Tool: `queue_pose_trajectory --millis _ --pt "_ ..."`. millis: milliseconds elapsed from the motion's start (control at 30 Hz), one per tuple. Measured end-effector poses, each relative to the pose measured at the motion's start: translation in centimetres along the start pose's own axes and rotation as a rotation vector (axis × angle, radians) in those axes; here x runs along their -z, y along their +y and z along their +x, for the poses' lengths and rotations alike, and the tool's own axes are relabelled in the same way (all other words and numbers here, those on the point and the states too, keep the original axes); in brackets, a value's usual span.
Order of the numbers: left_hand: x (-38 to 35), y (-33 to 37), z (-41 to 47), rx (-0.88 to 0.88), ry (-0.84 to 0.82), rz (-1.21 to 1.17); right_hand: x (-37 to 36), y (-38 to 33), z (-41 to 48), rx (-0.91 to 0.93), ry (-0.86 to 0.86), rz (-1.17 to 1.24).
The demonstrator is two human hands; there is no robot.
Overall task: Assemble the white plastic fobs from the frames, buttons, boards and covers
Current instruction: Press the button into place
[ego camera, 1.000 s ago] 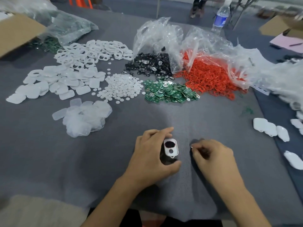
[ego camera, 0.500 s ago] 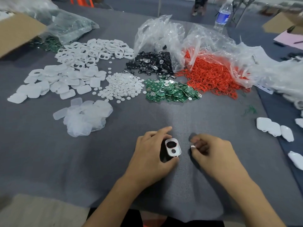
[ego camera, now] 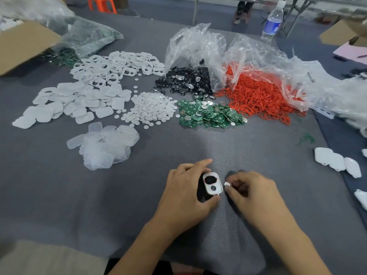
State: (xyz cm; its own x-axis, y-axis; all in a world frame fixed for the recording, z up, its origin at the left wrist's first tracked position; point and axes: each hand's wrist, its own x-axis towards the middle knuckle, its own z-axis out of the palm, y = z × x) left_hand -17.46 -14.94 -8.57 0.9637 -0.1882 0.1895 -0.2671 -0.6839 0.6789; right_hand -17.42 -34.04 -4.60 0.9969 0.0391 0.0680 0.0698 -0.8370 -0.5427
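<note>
My left hand grips a white fob frame between thumb and fingers, near the table's front. A black button fills the frame's upper hole; the lower round hole is empty. Right beside it my right hand pinches a small white round button at its fingertips, a short gap from the frame's right edge. Farther back lie piles of white frames, white covers, small white discs, black buttons, green boards and red rings.
A heap of translucent covers lies left of centre. Finished white fobs sit at the right edge. Crumpled plastic bags stand behind the piles, a water bottle at the back, a cardboard box far left.
My left hand has tilted the frame slightly, and my right hand has brought the white button closer to the frame's right edge. The camera view shifted a little.
</note>
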Motion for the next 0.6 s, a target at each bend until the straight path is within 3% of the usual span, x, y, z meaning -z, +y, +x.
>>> queue_pose_trajectory --millis 133,333,600 --pt "0.0 0.0 -0.1 0.001 0.002 -0.006 0.1 -0.2 -0.2 0.041 0.004 -0.010" --pt "0.1 0.1 0.0 -0.004 0.009 -0.022 0.4 -1.4 -0.4 0.006 0.028 0.219" --pt "0.4 0.1 -0.1 -0.013 0.014 -0.058 0.1 -2.0 0.1 -0.054 -0.093 0.142"
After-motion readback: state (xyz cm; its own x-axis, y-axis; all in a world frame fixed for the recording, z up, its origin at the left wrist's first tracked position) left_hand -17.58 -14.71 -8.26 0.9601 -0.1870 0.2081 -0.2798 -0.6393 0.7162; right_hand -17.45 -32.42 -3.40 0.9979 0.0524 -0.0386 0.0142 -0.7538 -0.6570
